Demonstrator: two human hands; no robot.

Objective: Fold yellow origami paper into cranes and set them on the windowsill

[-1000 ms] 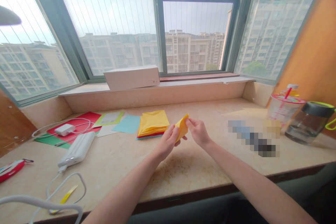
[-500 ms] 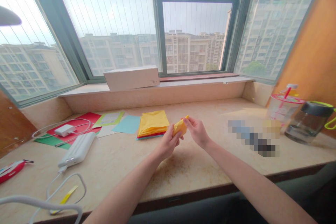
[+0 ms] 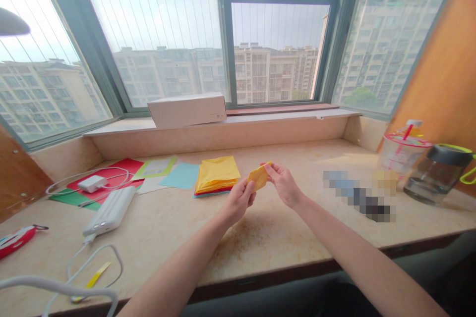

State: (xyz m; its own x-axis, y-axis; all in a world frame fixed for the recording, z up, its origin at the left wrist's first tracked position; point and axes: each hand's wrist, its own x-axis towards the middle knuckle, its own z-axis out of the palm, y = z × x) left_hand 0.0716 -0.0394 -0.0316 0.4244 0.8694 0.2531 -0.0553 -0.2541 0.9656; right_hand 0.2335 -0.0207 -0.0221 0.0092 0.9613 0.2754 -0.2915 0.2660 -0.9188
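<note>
A small folded piece of yellow paper (image 3: 258,177) is held up above the tabletop between my two hands. My left hand (image 3: 240,198) pinches its lower left part, thumb on top. At its upper right corner, the fingertips of my right hand (image 3: 281,181) are closed on the edge. Just left of the hands lies a stack of coloured paper (image 3: 217,174), yellow on top with red and blue edges showing beneath. The fingers under the folded paper are partly hidden.
Light blue paper (image 3: 180,176), red paper (image 3: 126,166) and a white power bank (image 3: 109,212) with cables lie on the left. A dark-lidded bottle (image 3: 433,178) and a plastic cup (image 3: 399,156) stand at right. A white box (image 3: 188,110) rests on the sill.
Both hands keep hold of the yellow paper. My right hand has shifted slightly right, and more of the paper's face shows between the hands.
</note>
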